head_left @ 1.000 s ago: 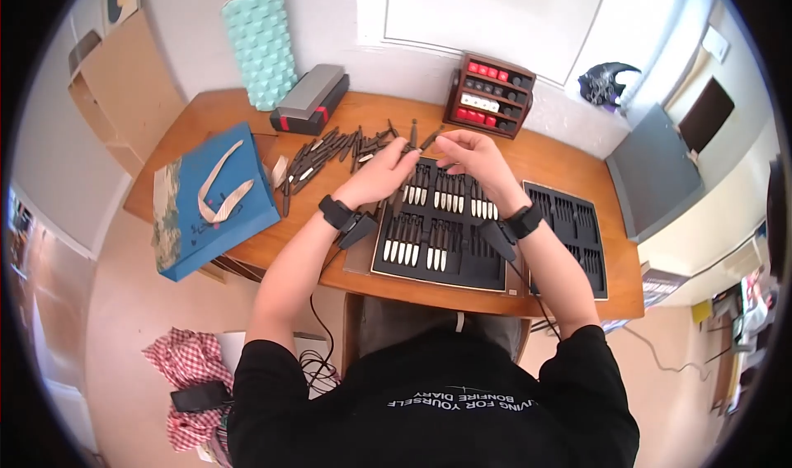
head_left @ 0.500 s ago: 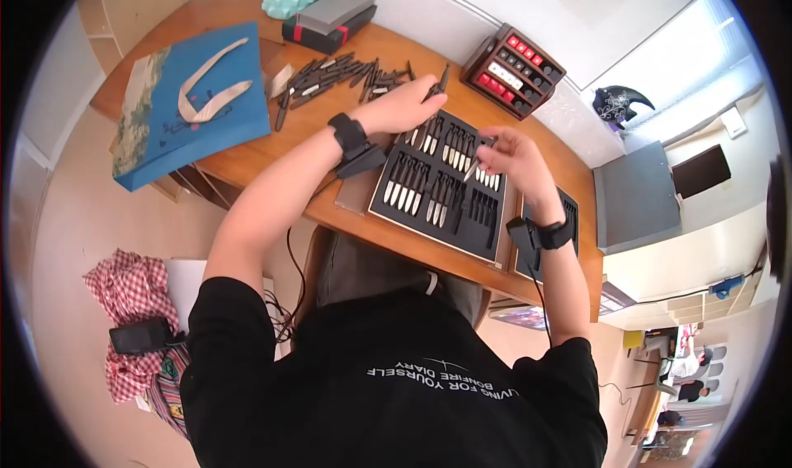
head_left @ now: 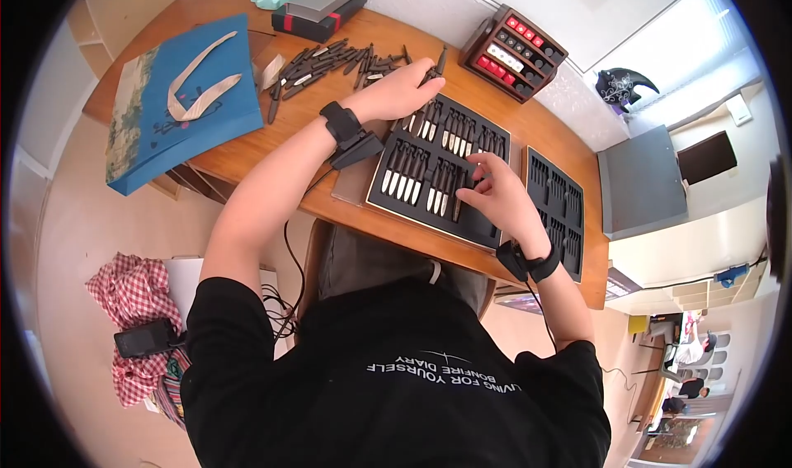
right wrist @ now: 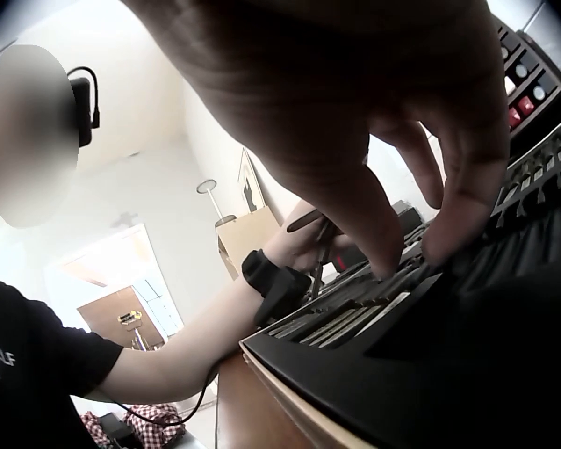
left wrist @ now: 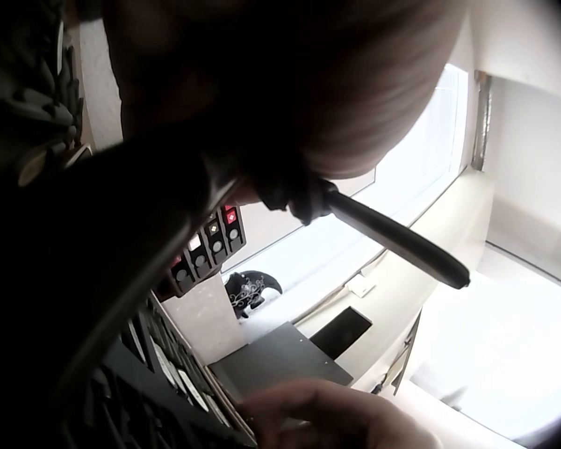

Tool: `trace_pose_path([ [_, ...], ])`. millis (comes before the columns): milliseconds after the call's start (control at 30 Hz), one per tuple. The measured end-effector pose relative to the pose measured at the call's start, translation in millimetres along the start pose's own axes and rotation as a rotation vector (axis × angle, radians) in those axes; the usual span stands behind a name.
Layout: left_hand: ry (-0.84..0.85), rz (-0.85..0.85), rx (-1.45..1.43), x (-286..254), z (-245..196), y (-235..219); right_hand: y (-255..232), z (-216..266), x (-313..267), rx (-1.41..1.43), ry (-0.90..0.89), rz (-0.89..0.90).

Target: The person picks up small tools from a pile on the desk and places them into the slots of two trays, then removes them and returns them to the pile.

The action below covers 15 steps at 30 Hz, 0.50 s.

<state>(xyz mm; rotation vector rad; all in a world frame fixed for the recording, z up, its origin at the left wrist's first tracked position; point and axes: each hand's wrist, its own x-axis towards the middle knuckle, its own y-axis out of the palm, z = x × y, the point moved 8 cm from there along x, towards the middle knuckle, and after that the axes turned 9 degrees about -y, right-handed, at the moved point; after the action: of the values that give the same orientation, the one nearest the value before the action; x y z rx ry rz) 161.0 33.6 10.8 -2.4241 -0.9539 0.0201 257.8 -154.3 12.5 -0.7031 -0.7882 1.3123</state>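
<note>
In the head view, the left hand [head_left: 394,93] grips a few dark, slender pieces above the upper left corner of the black slotted tray [head_left: 474,224]. One dark piece [left wrist: 402,239] sticks out past its fingers in the left wrist view. Over the tray's lower right part, the right hand [head_left: 505,200] has thumb and fingertips down at a dark piece [head_left: 458,206] lying beside a row of light-tipped pieces [head_left: 404,175]. The right wrist view shows thumb and finger [right wrist: 449,229] low on either side of it, partly hiding it.
A pile of loose dark pieces [head_left: 322,62] lies left of the tray, near a blue bag [head_left: 194,96] and a grey-black box [head_left: 322,10]. Behind stands a wooden rack [head_left: 513,53] with red, white and black items. A second slotted tray [head_left: 557,196] sits at right.
The right hand has come down and toward the body, bringing the piece it held to the tray's lower row. The left hand stays gripping its pieces. The head view turned and shifted earlier.
</note>
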Motion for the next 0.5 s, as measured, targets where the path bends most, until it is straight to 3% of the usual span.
trace_pose_path([
  [267,0.001,0.011,0.015,-1.4,-1.2,1.7,-1.8,11.8,-15.0,-0.115,-0.021,0.056],
  [500,0.005,0.002,0.011,-2.2,-1.4,1.7,0.1,28.6,-15.7,-0.401,-0.232,0.001],
])
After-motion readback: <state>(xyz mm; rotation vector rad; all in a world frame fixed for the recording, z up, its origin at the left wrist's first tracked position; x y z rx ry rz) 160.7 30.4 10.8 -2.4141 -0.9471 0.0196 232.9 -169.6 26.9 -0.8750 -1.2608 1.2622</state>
